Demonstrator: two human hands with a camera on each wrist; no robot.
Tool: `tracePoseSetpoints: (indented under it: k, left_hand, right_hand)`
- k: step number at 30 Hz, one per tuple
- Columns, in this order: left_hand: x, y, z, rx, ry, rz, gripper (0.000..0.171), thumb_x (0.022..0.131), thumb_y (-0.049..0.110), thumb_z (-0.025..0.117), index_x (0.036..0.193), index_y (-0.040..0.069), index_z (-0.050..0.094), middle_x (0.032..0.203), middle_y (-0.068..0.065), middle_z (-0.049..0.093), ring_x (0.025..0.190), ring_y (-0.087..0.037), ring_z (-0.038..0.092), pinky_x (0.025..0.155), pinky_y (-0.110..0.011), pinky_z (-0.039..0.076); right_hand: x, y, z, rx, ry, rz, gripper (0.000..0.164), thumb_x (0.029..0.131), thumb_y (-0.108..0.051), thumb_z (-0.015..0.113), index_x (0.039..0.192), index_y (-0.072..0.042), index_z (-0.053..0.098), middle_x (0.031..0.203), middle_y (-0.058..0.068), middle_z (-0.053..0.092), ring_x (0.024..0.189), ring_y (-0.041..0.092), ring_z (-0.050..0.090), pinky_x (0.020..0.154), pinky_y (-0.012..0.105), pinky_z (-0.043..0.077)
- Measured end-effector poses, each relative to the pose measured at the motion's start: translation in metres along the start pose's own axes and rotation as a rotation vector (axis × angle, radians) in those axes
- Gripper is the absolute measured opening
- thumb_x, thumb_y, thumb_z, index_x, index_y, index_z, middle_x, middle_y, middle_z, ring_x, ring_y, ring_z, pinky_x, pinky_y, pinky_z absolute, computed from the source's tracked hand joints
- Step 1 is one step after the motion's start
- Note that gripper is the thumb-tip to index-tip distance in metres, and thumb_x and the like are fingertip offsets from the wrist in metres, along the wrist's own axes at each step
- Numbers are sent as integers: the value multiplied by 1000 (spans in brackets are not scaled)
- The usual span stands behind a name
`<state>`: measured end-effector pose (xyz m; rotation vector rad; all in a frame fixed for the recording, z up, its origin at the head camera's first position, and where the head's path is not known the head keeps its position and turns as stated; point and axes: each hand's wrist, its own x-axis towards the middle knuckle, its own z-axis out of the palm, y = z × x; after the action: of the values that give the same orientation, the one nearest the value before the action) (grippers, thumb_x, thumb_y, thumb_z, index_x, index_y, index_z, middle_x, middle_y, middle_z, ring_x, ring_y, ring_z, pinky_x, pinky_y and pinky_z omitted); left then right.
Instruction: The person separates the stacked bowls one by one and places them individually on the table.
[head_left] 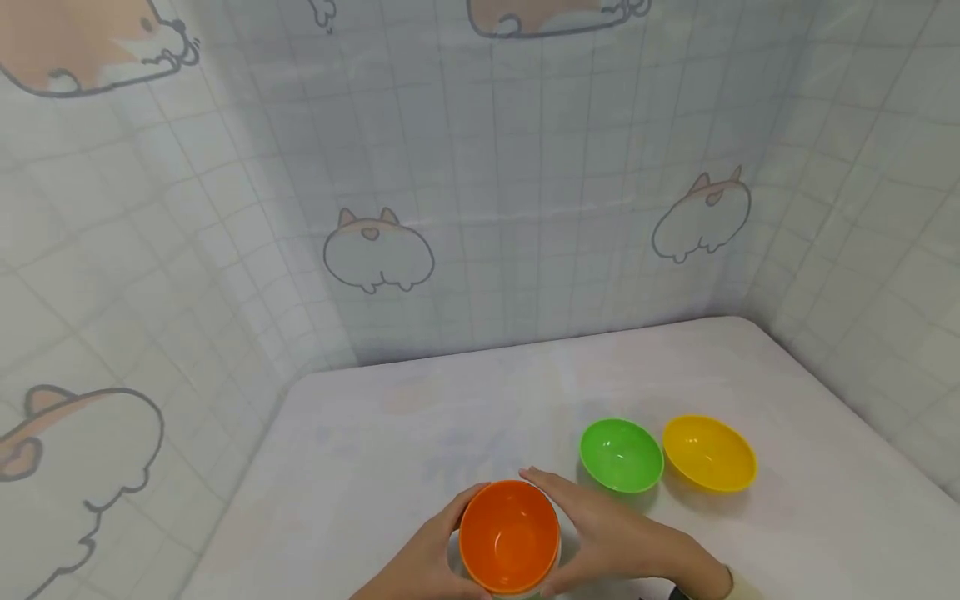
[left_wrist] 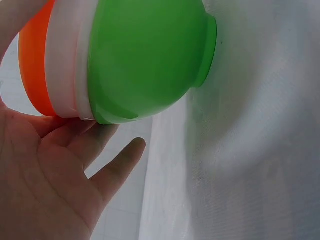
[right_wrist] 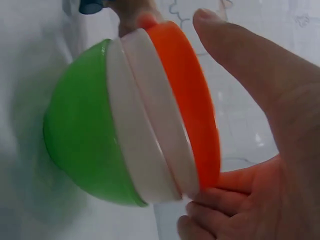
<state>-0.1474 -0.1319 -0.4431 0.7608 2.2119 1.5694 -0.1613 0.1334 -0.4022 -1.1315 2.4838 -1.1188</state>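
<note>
The left fingers and right fingers hold the bowl stack, though blur makes right contact uncertain.

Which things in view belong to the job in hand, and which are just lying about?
In the job:
left hand and right hand, holding the bowl stack
orange bowl, top
white bowls, middle
lower green bowl, bottom

Apparently just lying about, untouched:
loose green bowl
yellow bowl
</note>
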Motion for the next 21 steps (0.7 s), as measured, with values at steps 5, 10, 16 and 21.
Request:
tracePoseSetpoints:
  k: [5,10,16,21]
  left_hand:
    - [-2,0,2,-59,-12,-49,84,73,19,75,139,34,24,134,10,40,116,-15,43,92,-50,30]
    - [-1,-3,0,39,6,37,90,70,20,78,140,28,23,135,8,40,116,-15,43,93,-51,31]
    - [-1,-4,0,43,0,57,89,70,18,77,140,27,24,135,8,40,116,-15,43,93,-48,33]
    - [-1,-5,0,76,0,94,89,70,17,78,141,25,23,135,7,39,115,-15,43,93,-45,35]
  right_hand:
    - [7,-3,9,72,-21,-95,96,66,-49,74,141,-26,18,136,-8,35,116,8,42,89,33,42]
    - [13,-7,13,29,9,-90,100,64,-53,74,141,-25,15,129,-9,40,107,4,48,81,27,45]
    - [17,-5,15,-8,2,-91,96,64,-55,73,138,-23,21,123,-11,44,100,3,50,76,24,47]
    - [18,-2,15,39,1,-131,89,64,-49,75,133,-22,27,119,-10,47,97,4,52,75,24,47]
